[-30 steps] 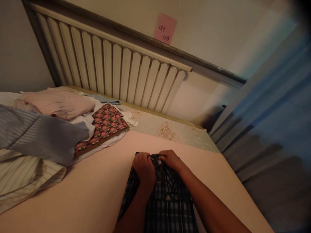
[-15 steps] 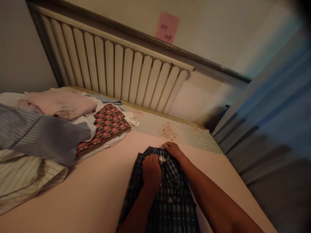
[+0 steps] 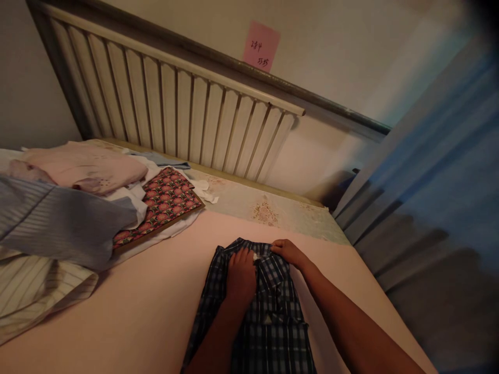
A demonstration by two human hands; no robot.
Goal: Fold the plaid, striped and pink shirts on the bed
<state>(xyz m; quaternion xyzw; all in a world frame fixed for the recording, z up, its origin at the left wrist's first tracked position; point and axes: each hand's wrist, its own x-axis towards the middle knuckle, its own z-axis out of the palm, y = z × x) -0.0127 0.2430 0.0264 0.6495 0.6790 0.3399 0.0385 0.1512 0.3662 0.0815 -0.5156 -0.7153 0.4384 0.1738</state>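
Bed (image 3: 314,221) w/ pink sheet (image 3: 128,306): plaid shirt (image 3: 273,343) btm ctr, striped cloth (image 3: 39,291) + clothes pile (image 3: 86,166) L.

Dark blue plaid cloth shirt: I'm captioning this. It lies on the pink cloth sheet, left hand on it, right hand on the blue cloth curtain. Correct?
Not the right hand: the head view shows it on the shirt, near its collar, away from the curtain. The rest stands.

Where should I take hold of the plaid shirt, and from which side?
Probably the far corners beside the collar, coming from left and right: the plaid shirt lies lengthwise on the pink sheet, collar end away. The right hand is at its corner; the left hand lies inside the exposed left one.
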